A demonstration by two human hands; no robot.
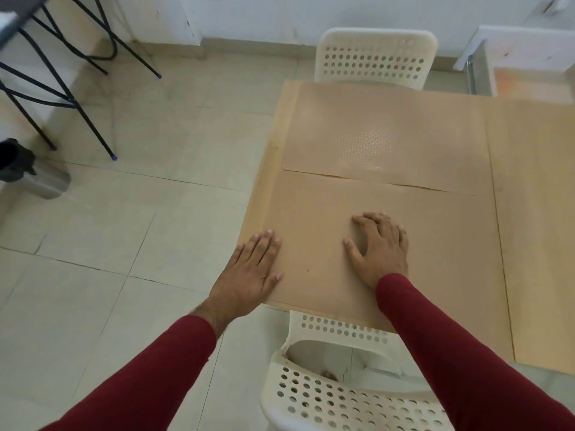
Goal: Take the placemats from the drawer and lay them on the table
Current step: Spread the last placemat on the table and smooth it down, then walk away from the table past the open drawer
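Note:
Two tan placemats lie flat on the light wooden table. The far placemat has a pale dotted pattern in its middle. The near placemat lies right in front of it, their edges almost meeting. My left hand rests flat on the near placemat's left edge, fingers together. My right hand presses palm down on the same mat near its middle, fingers spread. Neither hand grips anything. Both arms wear dark red sleeves.
A white perforated chair stands at the table's near edge, below my arms. Another white chair sits at the far edge. An open drawer shows at the back right. Black stool legs and a metal bin stand on the tiled floor at left.

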